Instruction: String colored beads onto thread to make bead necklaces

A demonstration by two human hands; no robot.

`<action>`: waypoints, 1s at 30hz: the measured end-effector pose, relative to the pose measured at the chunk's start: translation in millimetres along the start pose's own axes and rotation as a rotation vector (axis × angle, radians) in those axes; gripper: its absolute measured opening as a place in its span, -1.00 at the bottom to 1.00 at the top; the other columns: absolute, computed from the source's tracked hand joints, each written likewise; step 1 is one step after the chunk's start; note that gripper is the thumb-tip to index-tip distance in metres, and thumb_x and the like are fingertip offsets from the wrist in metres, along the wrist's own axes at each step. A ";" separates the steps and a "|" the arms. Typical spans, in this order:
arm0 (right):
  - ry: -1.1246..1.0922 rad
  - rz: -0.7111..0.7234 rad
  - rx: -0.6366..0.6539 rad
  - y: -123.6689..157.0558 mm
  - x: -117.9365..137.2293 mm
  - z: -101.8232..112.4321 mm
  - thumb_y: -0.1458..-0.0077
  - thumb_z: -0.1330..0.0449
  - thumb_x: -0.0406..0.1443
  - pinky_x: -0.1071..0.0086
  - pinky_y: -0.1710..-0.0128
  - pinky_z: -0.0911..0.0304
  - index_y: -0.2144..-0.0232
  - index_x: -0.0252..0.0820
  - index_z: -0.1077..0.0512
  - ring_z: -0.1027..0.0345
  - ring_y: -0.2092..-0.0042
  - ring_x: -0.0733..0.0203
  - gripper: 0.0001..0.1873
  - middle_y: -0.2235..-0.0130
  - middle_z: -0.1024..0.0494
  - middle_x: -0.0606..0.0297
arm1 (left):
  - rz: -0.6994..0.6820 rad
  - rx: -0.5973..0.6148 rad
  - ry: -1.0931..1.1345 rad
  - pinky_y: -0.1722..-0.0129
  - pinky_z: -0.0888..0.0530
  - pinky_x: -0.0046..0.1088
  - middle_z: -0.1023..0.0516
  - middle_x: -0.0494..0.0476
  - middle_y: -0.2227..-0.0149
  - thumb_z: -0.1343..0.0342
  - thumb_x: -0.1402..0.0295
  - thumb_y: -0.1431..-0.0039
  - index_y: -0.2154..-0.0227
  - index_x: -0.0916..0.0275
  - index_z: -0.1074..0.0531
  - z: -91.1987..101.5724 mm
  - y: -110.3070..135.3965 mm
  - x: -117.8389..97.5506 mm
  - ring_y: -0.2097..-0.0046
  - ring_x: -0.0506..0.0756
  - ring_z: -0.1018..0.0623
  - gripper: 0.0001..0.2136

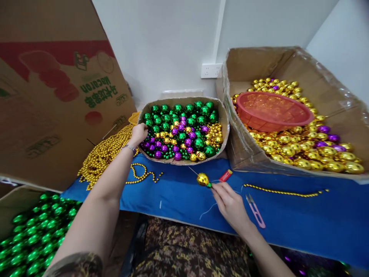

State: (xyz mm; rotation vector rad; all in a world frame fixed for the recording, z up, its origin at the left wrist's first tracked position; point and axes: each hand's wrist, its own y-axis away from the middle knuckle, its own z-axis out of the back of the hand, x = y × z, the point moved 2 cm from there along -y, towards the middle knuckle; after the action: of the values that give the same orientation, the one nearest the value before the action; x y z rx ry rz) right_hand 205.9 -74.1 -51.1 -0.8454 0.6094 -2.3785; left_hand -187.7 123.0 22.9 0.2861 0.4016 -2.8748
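Note:
My left hand is at the left rim of a low cardboard box filled with green, purple and gold beads. Its fingers are curled together just inside; whatever they pinch is hidden. Over the blue cloth, my right hand pinches a needle and thread beside a small green bead. A large gold bead sits beyond it, with the thin needle poking out toward the box. White thread trails below this hand. Pink thread snips lie to its right.
A gold bead string lies on the blue cloth; more gold strands are heaped at left. A big carton at right holds gold beads and a red basket. A tall carton stands left, above green balls.

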 end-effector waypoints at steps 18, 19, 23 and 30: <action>0.033 0.004 0.076 -4.0 0.3 -11.9 -0.32 0.07 -0.33 0.47 0.33 -0.38 0.15 -0.22 -0.47 -0.48 0.34 0.28 -0.70 0.29 -0.53 0.18 | -0.224 0.232 -0.239 0.06 -0.40 -0.15 -0.54 0.51 0.17 0.06 0.53 -0.14 0.35 0.39 -0.51 -24.9 -12.4 -3.7 0.01 0.33 -0.50 -0.78; 0.034 -0.002 0.077 -3.4 0.4 -11.0 -0.33 0.07 -0.32 0.47 0.33 -0.38 0.15 -0.22 -0.47 -0.48 0.34 0.28 -0.69 0.29 -0.53 0.18 | -0.220 0.222 -0.230 0.07 -0.41 -0.13 -0.55 0.51 0.19 0.06 0.53 -0.14 0.33 0.40 -0.50 -22.9 -10.9 -5.0 0.01 0.34 -0.50 -0.79; 0.002 -0.040 0.079 -1.0 0.0 -7.5 -0.34 0.08 -0.29 0.47 0.33 -0.37 0.15 -0.19 -0.48 -0.47 0.34 0.29 -0.68 0.31 -0.53 0.20 | -0.164 0.134 -0.126 0.14 -0.44 -0.20 -0.57 0.45 0.22 -0.01 0.46 -0.14 0.21 0.40 -0.48 -10.6 6.0 -13.3 0.12 0.30 -0.55 -0.79; 0.003 -0.052 0.090 -5.2 6.0 -12.5 -0.34 0.06 -0.26 0.47 0.33 -0.32 0.16 -0.20 -0.49 -0.46 0.35 0.30 -0.68 0.35 -0.54 0.22 | 0.182 0.359 1.463 0.50 -0.41 -0.59 -0.59 0.15 0.32 -0.28 0.29 0.02 0.26 0.30 -0.47 0.1 109.9 -61.6 0.40 -0.01 -0.54 -0.73</action>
State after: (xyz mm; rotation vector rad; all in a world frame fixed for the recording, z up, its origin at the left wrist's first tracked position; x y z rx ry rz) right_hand 191.7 -70.9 -54.3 -0.8281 0.4827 -2.4347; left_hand -101.7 31.8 9.6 2.2761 0.0189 -2.0007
